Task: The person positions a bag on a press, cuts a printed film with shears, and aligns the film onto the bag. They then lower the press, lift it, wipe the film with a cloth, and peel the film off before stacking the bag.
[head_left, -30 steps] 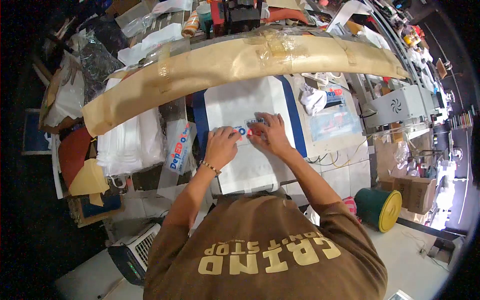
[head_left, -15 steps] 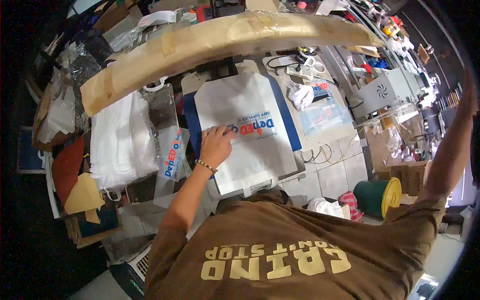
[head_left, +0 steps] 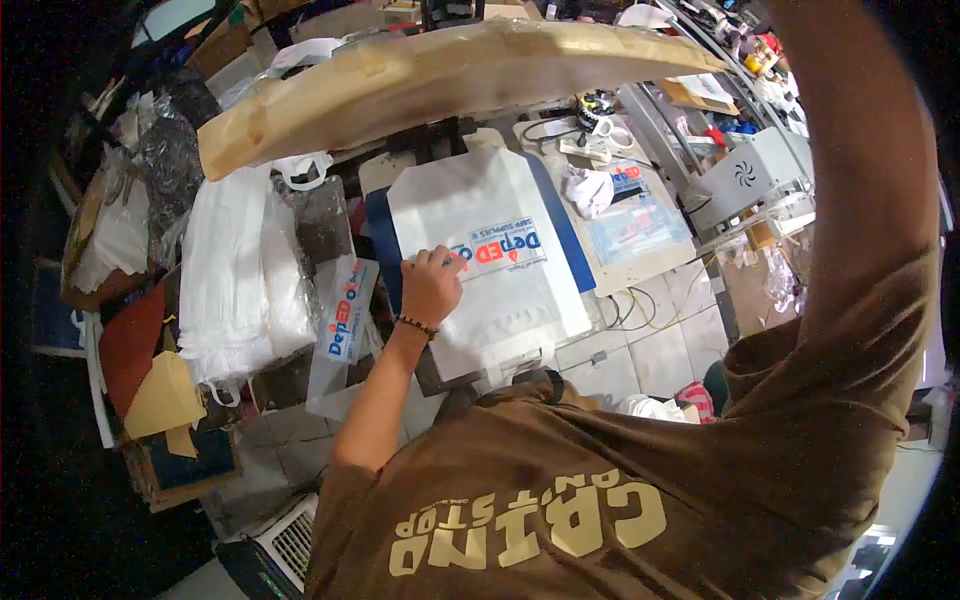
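Observation:
A white paper bag (head_left: 500, 310) lies flat on the blue lower plate (head_left: 562, 222) of a press. A clear transfer sheet with a red and blue logo (head_left: 505, 247) sits across the bag's middle. My left hand (head_left: 432, 283), with a bead bracelet at the wrist, has its bent fingertips pressed on the sheet's left end, holding it against the bag. My right arm (head_left: 860, 180) is raised high at the right; its hand is past the top edge, out of sight. The press's tan taped upper plate (head_left: 450, 75) hangs open above the bag.
A stack of white bags (head_left: 240, 270) and another logo sheet (head_left: 345, 315) lie left of the press. A crumpled cloth (head_left: 588, 188), a plastic sleeve (head_left: 635, 225) and a grey fan box (head_left: 745, 175) are on the right. Clutter lines the far edge.
My right hand has left the transfer sheet and swung up and right, out of view. My left hand stays on the sheet's left end. The view has shifted slightly.

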Tool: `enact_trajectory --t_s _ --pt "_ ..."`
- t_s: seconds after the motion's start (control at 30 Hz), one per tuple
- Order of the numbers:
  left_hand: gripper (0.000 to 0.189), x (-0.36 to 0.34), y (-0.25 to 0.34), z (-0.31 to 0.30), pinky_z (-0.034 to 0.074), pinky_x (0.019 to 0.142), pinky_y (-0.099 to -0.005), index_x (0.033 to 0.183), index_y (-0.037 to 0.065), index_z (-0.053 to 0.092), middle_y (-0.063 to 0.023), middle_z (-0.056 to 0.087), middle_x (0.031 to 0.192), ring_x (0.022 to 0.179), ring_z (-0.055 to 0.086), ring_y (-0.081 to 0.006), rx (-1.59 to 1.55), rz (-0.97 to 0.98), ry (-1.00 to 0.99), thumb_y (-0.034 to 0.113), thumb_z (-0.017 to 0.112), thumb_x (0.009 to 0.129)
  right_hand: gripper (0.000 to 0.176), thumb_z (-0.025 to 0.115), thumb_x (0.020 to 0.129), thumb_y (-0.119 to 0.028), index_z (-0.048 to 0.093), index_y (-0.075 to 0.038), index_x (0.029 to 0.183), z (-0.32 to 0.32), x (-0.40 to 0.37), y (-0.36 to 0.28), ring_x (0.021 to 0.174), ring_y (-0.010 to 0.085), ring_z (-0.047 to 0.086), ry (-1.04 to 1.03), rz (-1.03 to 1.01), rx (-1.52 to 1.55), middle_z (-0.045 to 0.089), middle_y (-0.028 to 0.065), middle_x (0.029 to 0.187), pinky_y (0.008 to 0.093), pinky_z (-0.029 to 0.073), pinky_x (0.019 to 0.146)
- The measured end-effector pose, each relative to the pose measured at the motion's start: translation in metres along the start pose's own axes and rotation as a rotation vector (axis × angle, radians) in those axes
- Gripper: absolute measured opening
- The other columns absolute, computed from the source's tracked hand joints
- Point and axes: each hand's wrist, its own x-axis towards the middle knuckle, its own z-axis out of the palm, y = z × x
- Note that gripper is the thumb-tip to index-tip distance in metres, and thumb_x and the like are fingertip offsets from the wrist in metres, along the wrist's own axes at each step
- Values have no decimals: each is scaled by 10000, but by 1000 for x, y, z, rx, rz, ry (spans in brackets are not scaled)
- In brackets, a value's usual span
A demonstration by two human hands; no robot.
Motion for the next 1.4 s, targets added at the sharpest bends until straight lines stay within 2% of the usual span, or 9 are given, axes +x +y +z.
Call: enact_trajectory --t_s 0.2,0.5,0.77,1.4 --pt "286 0 0 2 447 801 -485 1027 208 736 -30 631 1038 966 613 -265 5 28 53 117 687 761 658 700 897 -662 739 -102 1240 4 -6 0 868 263 733 -19 23 0 765 146 974 320 562 905" --pt "300 1 -1 -3 445 787 -481 1060 209 728 -25 626 1055 972 605 -272 12 23 -13 130 692 773 651 693 903 -661 741 -94 1217 12 -8 5 860 257 732 -40 47 0 764 145 964 325 565 891" --pt "292 -2 -2 3 434 853 -468 1064 205 723 -22 621 1065 975 589 -269 -16 9 17 139 700 780 646 687 908 -660 743 -86 1198 18 -9 5 853 252 730 -44 53 -11 762 144 954 330 568 879" --pt "268 -2 3 -1 419 899 -466 1039 159 698 -28 617 1076 988 570 -271 -5 34 65 133 703 772 637 672 920 -658 746 -69 1151 28 -16 -2 836 239 728 -45 52 -13 758 142 932 342 574 850"
